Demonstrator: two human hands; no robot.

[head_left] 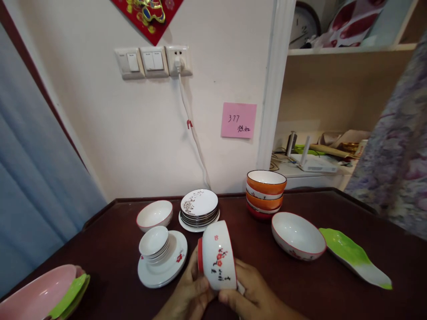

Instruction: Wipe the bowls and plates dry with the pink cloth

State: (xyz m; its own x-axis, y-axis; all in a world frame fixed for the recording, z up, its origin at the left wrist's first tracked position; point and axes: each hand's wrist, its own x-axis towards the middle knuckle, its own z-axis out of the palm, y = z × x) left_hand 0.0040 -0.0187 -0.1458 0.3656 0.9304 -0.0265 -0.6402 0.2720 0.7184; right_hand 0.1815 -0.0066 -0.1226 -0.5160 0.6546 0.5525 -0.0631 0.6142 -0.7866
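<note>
A white bowl with red blossoms, black writing and a red foot is tipped on its side between my hands, low in the middle of the view. My left hand grips it near the red foot. The fingers of my right hand are closed on its rim side. Something whitish shows beside the right fingers, too little of it to name. To the left, small white dishes sit stacked on white plates. Behind the held bowl stands a stack of patterned plates.
A white bowl stands at the back left. At the right are stacked orange and white bowls, a red-rimmed bowl and a green leaf-shaped dish. A pink dish lies front left. The table meets the wall behind.
</note>
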